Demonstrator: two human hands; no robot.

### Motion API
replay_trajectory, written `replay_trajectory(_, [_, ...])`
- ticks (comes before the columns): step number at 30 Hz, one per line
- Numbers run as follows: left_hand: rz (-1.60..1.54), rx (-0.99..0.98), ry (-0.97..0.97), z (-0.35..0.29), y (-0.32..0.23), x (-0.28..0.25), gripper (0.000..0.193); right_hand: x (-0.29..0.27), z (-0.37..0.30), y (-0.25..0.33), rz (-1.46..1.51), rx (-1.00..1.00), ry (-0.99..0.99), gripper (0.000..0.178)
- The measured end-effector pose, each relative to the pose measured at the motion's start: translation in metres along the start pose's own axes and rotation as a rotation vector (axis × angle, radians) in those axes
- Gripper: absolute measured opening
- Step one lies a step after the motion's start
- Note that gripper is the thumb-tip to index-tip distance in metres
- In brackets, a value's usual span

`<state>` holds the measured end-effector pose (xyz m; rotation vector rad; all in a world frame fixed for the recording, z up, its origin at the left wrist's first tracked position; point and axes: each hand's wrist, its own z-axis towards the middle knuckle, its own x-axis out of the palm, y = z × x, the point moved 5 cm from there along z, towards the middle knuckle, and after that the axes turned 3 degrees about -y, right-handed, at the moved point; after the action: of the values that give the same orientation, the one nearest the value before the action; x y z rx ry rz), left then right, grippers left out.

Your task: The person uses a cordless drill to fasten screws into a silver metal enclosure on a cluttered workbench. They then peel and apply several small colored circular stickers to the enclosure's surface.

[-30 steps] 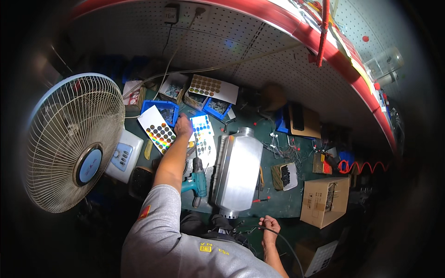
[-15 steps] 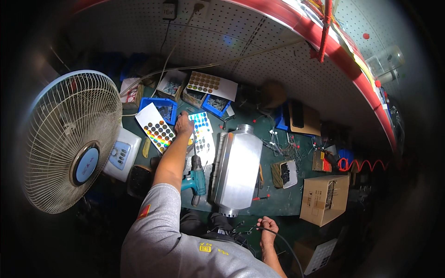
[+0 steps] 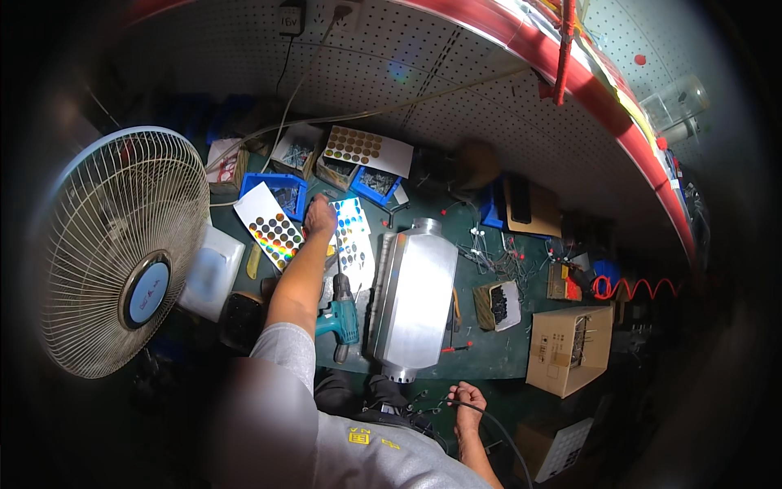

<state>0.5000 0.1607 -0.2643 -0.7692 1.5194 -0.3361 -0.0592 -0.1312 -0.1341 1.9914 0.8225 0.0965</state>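
Observation:
My left hand reaches far over the bench, between a blue bin of small metal parts and a sheet of shiny round stickers. Its fingers are curled together, and whatever they hold is too small to make out. Beyond the bench's near edge, my right hand is closed on a black cable, with thin wire ends near its fingertips. A silver metal housing with a round collar at each end lies between the hands. To its left rests a teal power drill.
A large fan stands at the left. Another sticker sheet lies beside the left forearm. Loose wires, a small box of black parts and an open cardboard box are to the right. A red-edged shelf hangs overhead.
The whole view has shifted slightly. A blurred grey shape now covers part of my left sleeve. Both hands keep nearly the same places, the right one still on the cable.

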Motion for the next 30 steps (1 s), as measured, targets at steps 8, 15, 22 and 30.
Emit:
replay_trajectory(8, [-0.029, 0.011, 0.106, -0.003, -0.012, -0.012, 0.026, 0.002, 0.001, 0.005, -0.016, -0.011, 0.012, 0.017])
replay_trajectory(15, [-0.721, 0.358, -0.305, -0.034, -0.041, -0.072, 0.019, 0.016, 0.005, 0.024, 0.023, -0.034, 0.028, 0.017])
replay_trajectory(22, [-1.080, 0.238, -0.152, -0.089, -0.068, -0.172, 0.024, 0.102, 0.009, 0.141, 0.001, -0.461, 0.297, 0.013])
replay_trajectory(30, [-1.216, 0.044, 0.095, -0.207, -0.092, -0.239, 0.024, 0.207, -0.037, 0.265, -0.106, -1.150, 0.570, 0.035])
